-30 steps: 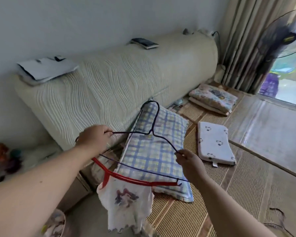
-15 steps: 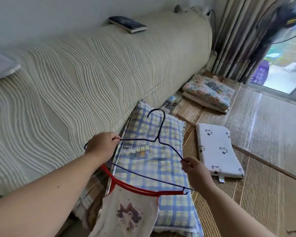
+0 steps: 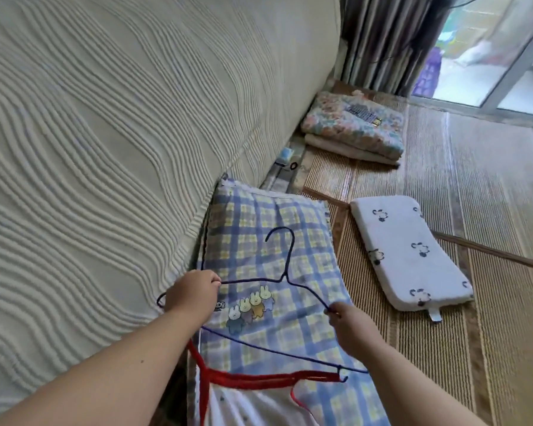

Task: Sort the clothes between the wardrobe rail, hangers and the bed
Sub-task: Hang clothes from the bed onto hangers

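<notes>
Woven bed mat [image 3: 443, 333] lies beside a cream ribbed headboard cover [image 3: 105, 149], with a plaid pillow [image 3: 274, 216] propped between them. Over the pillow, the left hand [image 3: 191, 292] grips the left shoulder of a blue wire hanger [image 3: 286, 265]. The right hand [image 3: 348, 321] pinches the right shoulder. A white garment with red trim [image 3: 253, 407] hangs at the hanger's lower bar, below both hands.

Checked pillow [image 3: 305, 222], white printed cushion [image 3: 406, 256], folded floral blanket [image 3: 351, 127], curtain [image 3: 379, 41]
</notes>
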